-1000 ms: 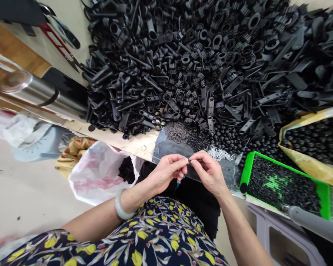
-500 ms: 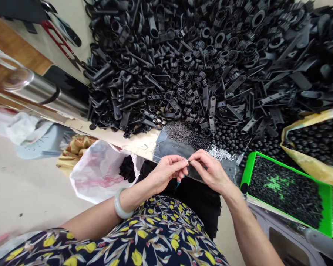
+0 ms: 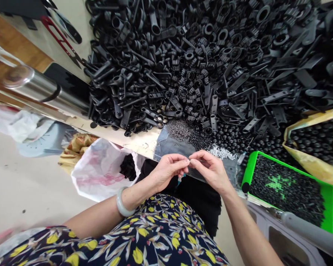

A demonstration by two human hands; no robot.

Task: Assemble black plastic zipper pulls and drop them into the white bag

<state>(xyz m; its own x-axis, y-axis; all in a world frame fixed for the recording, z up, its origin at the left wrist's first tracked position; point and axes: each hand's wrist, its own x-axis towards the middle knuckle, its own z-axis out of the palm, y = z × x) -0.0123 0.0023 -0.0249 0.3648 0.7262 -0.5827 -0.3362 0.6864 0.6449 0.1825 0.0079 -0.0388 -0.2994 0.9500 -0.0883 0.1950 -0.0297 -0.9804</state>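
Note:
My left hand (image 3: 169, 168) and my right hand (image 3: 209, 170) meet fingertip to fingertip over the table's near edge. Both are closed in a pinch. Whatever lies between the tips is hidden or too small to name. Just beyond the fingers is a dark cloth (image 3: 173, 147) on the tabletop. Small white pins (image 3: 222, 152) lie in a heap behind my right hand. Farther back are a pile of tiny brownish-grey metal parts (image 3: 179, 130) and a pile of small black pieces (image 3: 201, 139).
A large heap of black plastic parts (image 3: 144, 74) covers the table. At right are a green tray (image 3: 246, 177) of small black pieces and a yellow bag (image 3: 316, 159) of black balls. A steel flask (image 3: 30, 83), red-handled tool (image 3: 58, 37) and white bag (image 3: 91, 181) are left.
The fingertips have drawn slightly closer together, and the small dark bit seen between them earlier is now hidden. The whole view has shifted a little.

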